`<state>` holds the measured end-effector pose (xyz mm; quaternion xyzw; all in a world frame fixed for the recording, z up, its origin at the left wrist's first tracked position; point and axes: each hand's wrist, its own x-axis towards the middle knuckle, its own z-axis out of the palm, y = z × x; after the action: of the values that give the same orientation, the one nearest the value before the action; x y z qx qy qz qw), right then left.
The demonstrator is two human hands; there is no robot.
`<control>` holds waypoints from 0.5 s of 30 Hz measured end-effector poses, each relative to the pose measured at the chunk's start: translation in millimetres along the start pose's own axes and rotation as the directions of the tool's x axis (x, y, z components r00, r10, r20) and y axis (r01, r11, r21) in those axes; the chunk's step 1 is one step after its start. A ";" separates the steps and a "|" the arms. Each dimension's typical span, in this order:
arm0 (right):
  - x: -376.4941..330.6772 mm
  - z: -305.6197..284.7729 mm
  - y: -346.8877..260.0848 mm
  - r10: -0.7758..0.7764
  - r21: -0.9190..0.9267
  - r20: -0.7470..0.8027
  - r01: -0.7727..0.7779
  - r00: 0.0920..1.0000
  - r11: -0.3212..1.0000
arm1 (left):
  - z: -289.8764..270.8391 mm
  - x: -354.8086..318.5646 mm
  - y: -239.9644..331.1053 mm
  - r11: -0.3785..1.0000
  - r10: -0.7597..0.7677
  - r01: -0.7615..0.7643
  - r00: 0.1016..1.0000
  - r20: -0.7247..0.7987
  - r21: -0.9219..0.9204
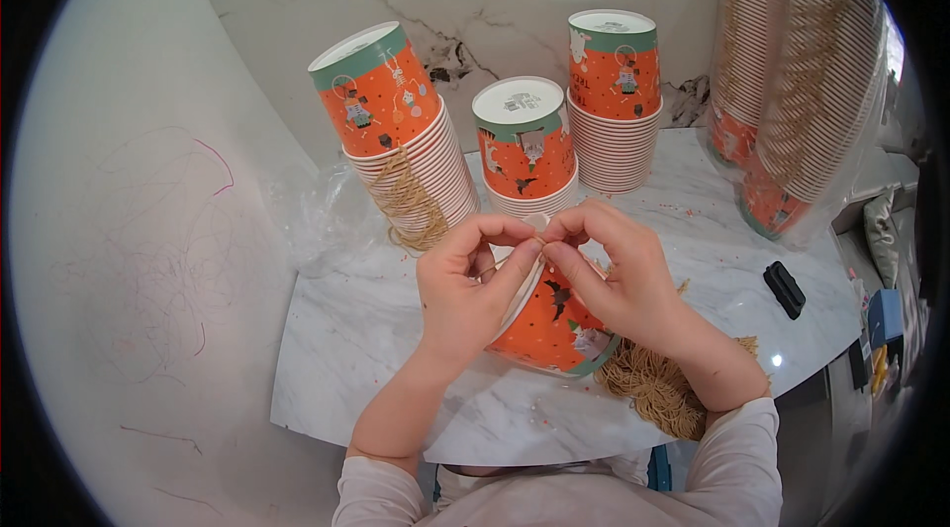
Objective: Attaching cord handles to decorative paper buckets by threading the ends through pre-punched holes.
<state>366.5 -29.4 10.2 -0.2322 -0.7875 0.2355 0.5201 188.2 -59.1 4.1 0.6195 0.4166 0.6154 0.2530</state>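
Note:
An orange paper cup (542, 337) with a green base band and a black bat print lies tilted on the table in front of me, its white rim toward the upper left. My left hand (473, 280) pinches a thin tan cord (499, 264) at the cup's rim. From the other side my right hand (625, 275) pinches at the same spot, its fingertips almost touching the left ones. The cord between the fingertips is mostly hidden. A loose bundle of tan cord (648, 383) lies beside the cup, partly under my right forearm.
Behind my hands stand upside-down cup stacks: a left stack (381, 96) with cord strands (408, 200) hanging on it, a middle stack (524, 146) and a right stack (614, 82). Plastic-wrapped cups (792, 82) stand at the far right. A black oblong object (784, 289) lies near the right edge.

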 end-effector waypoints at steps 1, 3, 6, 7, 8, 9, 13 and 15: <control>-0.5 -0.1 1.4 0.020 0.004 0.003 -0.020 1.000 1.000 | -0.1 -0.2 0.1 1.000 -0.014 0.014 1.000 0.000 -0.003; -0.5 -1.5 1.3 0.089 0.072 0.037 -0.091 0.995 0.993 | -1.1 0.3 2.4 0.999 -0.033 0.033 0.999 0.022 -0.012; 0.0 -3.4 4.4 0.241 0.261 0.134 -0.268 0.961 0.927 | -3.1 1.2 1.7 0.999 -0.045 0.047 0.997 0.068 -0.024; 0.3 -4.4 6.3 0.315 0.371 0.201 -0.370 0.927 0.852 | -3.5 1.7 1.4 0.999 -0.038 0.041 0.995 0.091 -0.028; 0.2 -5.2 9.2 0.316 0.371 0.200 -0.370 0.927 0.852 | -3.6 2.2 1.9 0.999 -0.038 0.041 0.995 0.092 -0.029; -0.2 -5.8 12.6 0.327 0.427 0.230 -0.396 0.917 0.813 | -3.6 2.7 2.8 0.999 -0.033 0.036 0.994 0.102 -0.026; 1.3 -6.9 14.9 0.346 0.516 0.296 -0.454 0.890 0.726 | -6.1 4.5 0.4 0.998 -0.004 -0.006 0.988 0.156 0.067; 2.1 -8.5 11.8 0.366 0.513 0.304 -0.475 0.880 0.715 | -7.3 4.0 -1.6 0.999 -0.034 0.029 0.986 0.161 0.029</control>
<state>375.1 -17.7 7.4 -0.2158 -0.6489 0.5935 0.4244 180.4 -56.4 5.8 0.6639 0.4126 0.5535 0.2874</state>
